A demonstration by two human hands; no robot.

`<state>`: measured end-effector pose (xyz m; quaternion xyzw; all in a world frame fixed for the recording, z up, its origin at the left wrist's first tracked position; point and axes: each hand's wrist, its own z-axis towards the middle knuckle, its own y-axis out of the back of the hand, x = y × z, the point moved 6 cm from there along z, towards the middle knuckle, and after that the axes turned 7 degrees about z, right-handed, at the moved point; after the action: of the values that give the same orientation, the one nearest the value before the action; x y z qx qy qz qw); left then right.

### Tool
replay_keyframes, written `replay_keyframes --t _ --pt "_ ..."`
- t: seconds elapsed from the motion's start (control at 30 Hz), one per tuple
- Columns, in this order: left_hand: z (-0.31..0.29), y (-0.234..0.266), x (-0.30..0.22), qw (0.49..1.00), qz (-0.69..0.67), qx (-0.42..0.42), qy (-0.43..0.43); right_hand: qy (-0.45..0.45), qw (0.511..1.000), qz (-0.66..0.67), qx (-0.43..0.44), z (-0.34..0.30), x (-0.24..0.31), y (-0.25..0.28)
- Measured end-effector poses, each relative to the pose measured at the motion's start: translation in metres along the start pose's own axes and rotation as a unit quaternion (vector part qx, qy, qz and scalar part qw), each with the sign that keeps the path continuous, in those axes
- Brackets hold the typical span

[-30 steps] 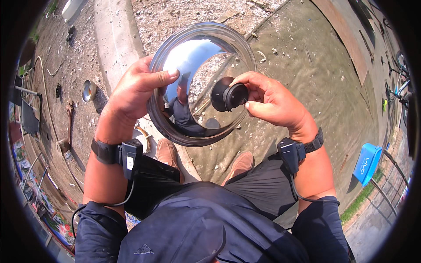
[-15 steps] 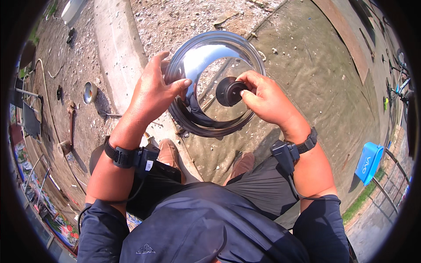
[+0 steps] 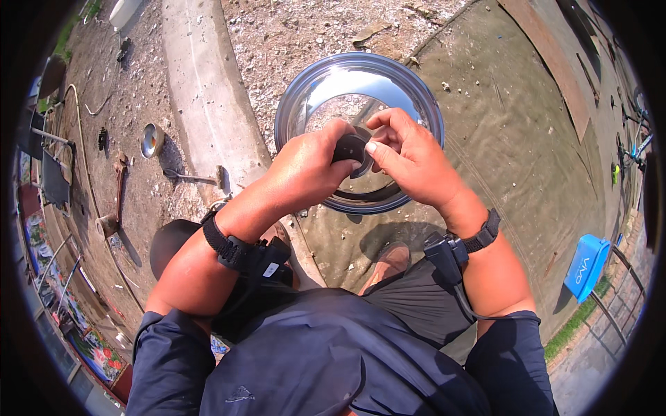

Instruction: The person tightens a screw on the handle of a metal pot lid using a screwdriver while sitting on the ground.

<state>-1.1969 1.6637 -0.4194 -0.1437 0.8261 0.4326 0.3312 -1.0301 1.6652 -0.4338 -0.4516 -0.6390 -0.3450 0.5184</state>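
A round, see-through glass pot lid (image 3: 295, 118) with a shiny rim is held out in front of me above the ground. At its middle is a black knob (image 3: 350, 148). My left hand (image 3: 305, 163) has come over the lid and grips the knob from the left, thumb below and fingers above. At the knob's right edge, my right hand (image 3: 409, 156) has its fingers curled and its thumb against the edge. The fingers partly hide the knob. Through the glass I see stony ground and matting.
A hammer (image 3: 198, 178) lies left of the lid on a concrete strip (image 3: 201, 76). Farther left are a metal bowl (image 3: 152, 141) and a wooden-handled tool (image 3: 119, 187). Greenish matting (image 3: 513, 173) spreads to the right, with a blue box-like thing (image 3: 586, 267) near the right edge.
My left hand has left the lid's rim and moved right onto the knob. The right hand's fingers have loosened and shifted at the knob. The lid sits slightly farther right in view.
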Motion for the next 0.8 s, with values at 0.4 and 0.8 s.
replay_keyframes --t 0.4,0.8 --pt "0.0 0.029 0.021 0.939 -0.335 -0.011 0.071 -0.102 0.93 0.352 -0.039 -0.012 0.004 0.053" --pt "-0.004 0.039 -0.002 0.97 0.12 -0.112 -0.177 -0.089 0.939 0.331 -0.035 -0.01 0.017 0.048"
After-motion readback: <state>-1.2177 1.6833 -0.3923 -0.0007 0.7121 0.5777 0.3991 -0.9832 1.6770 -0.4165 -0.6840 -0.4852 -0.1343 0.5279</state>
